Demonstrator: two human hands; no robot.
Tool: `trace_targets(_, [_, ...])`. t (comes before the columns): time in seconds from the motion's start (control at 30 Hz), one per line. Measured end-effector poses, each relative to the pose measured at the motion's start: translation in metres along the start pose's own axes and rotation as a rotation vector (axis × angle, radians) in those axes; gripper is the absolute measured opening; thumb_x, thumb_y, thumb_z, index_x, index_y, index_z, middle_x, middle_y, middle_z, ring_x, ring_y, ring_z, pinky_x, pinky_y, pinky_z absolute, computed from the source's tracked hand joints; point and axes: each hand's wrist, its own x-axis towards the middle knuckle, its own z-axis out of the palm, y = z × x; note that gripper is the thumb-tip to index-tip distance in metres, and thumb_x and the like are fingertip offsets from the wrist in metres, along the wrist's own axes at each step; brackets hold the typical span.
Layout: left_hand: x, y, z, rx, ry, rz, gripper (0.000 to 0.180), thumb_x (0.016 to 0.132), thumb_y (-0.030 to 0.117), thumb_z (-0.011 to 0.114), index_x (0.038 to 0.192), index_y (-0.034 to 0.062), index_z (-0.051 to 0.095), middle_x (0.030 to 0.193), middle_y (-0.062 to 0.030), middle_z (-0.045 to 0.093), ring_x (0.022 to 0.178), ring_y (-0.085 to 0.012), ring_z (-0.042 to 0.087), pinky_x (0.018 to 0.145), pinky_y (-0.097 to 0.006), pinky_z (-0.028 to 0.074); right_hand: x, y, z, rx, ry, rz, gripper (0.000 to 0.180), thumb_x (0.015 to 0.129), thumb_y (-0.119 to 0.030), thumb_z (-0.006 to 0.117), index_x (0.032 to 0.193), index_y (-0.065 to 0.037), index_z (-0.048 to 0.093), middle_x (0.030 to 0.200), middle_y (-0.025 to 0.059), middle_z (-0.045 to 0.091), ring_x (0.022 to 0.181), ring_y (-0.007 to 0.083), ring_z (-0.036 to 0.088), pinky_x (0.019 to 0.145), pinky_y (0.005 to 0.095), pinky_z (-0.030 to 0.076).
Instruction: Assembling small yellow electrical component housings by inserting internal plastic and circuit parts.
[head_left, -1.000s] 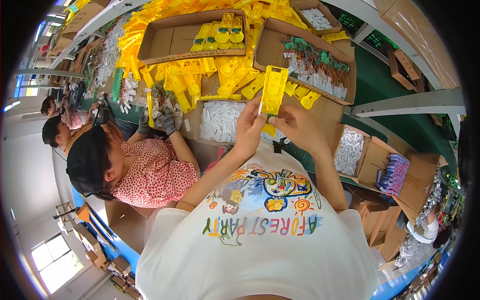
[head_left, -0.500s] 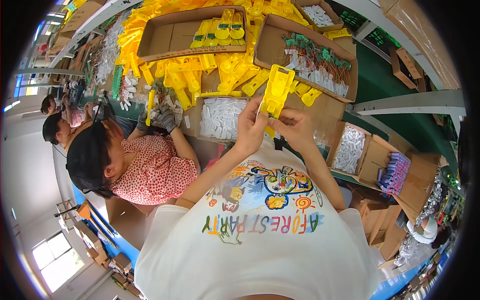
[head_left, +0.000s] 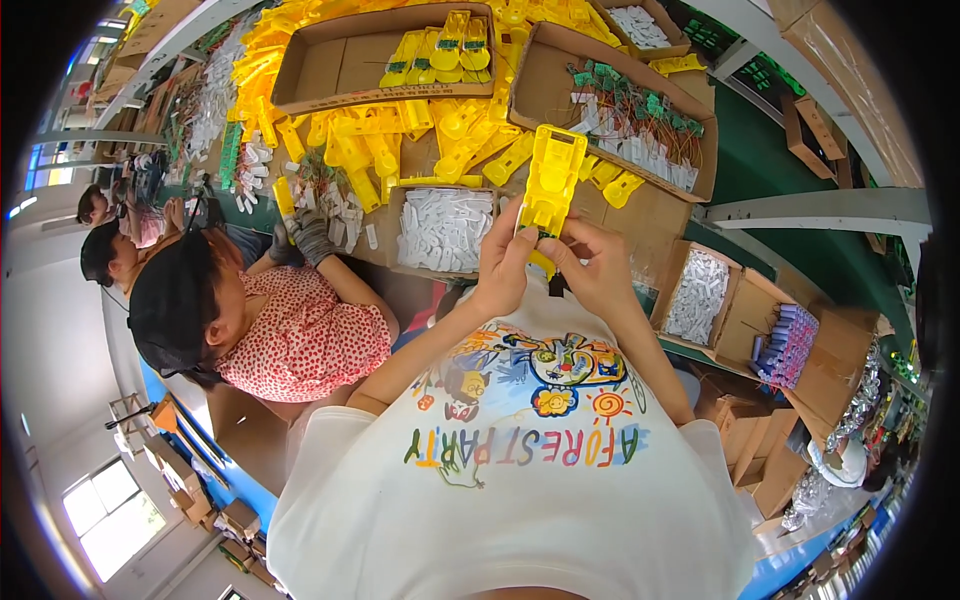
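Yellow part: the long yellow plastic part (head_left: 550, 185) is held up in front of the chest, above the tabletop (head_left: 655, 215).
Long way: it stands nearly upright, top tipped a bit right.
Left hand (head_left: 500, 265): grip closed on its lower left edge.
Right hand (head_left: 590, 265): grip closed on the bottom end, fingers curled.
Nearer hand: both touch it, wrists bent up.

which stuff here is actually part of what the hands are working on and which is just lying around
In hand:
- yellow plastic housing, held up by both hands
- left hand and right hand, gripping its lower end

Lying about:
- loose yellow plastic parts on the bench
- box of green circuit boards with wires
- tray of white parts
- cardboard box with finished yellow pieces
- co-worker's gloved hand
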Motion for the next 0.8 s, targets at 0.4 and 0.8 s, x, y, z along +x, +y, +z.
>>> trace_targets(0.4, [0.013, -0.016, -0.016, 0.034, -0.073, -0.126, 0.032, 0.089, 0.008, 0.042, 0.119, -0.004, 0.048, 0.115, -0.0178, 0.058, 0.103, -0.0239, 0.059, 0.085, -0.036, 0.051, 0.008, 0.043, 0.003, 0.048, -0.006, 0.042, 0.021, 0.085, -0.015, 0.064, 0.096, 0.003, 0.065, 0.08, 0.003, 0.063, 0.069, 0.0073, 0.059, 0.062, 0.0213, 0.048])
trace_targets(0.8, [0.013, -0.007, -0.008, -0.033, -0.22, -0.118, 0.053, 0.087, -0.001, 0.045, 0.138, 0.0, 0.031, 0.128, -0.0085, 0.047, 0.119, -0.0165, 0.044, 0.101, -0.03, 0.032, 0.018, 0.043, -0.007, 0.22, 0.081, 0.187, 0.021, 0.078, -0.012, 0.062, 0.094, 0.0, 0.066, 0.083, 0.0035, 0.066, 0.066, 0.0081, 0.059, 0.06, 0.0211, 0.046])
